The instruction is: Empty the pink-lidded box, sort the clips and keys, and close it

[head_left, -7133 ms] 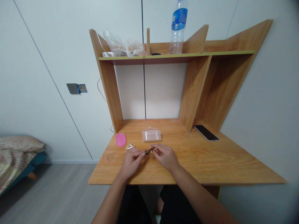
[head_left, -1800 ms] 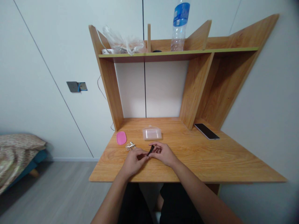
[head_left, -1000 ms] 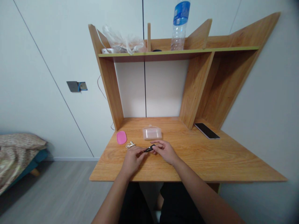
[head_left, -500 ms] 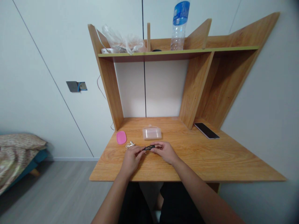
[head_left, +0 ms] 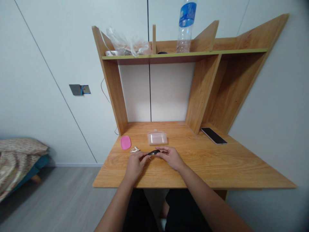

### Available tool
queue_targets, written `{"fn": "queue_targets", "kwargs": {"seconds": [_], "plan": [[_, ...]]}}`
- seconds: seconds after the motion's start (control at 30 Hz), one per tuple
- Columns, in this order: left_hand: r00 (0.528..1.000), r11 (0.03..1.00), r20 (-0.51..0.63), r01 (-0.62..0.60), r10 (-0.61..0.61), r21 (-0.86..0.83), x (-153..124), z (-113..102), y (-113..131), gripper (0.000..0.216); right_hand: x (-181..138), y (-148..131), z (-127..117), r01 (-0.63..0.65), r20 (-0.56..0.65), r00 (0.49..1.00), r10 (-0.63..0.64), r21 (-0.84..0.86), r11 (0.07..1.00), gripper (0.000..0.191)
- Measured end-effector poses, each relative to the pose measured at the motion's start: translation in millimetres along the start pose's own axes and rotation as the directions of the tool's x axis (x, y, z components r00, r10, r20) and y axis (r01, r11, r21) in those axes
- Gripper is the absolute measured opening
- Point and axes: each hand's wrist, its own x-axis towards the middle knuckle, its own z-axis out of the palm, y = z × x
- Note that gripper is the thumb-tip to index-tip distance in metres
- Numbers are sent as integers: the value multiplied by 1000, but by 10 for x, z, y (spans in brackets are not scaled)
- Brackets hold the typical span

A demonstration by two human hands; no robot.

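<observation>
L hand [head_left: 134, 163] and R hand [head_left: 171, 158] pinched opp. ends of a slim glossy black object [head_left: 154, 152] over the brown wood-grain counter [head_left: 217, 167]. A slack pinch could've dropped it; L-hand swing fwd might've knocked the silvery bundled cable [head_left: 134, 149], nearby, twd the flat pink rounded-square piece [head_left: 126, 142].

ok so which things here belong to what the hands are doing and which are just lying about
In use:
- black item, held by left hand and right hand

Apparently just lying about:
- cable
- pink piece
- clear box
- phone
- bottle
- bag
</observation>
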Motion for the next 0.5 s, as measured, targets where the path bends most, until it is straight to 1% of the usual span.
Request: {"fn": "queue_targets", "kwargs": {"seconds": [0.1, 0.27, 0.5], "plan": [[999, 1000, -30, 21, -22, -19, 1, -5, -13, 21, 5, 14, -1, 11, -20, 1000, -11, 2, 1000, 52], [998, 998, -47, 43, -45, -36, -4, -2, -26, 21, 3, 9, -3, 24, -28, 999, -24, 3, 1000, 45], [999, 1000, -47, 16, -16, -9, -5, -6, -39, 22, -19, -64, 0, 16, -27, 999, -17, -10, 1000, 42]]}}
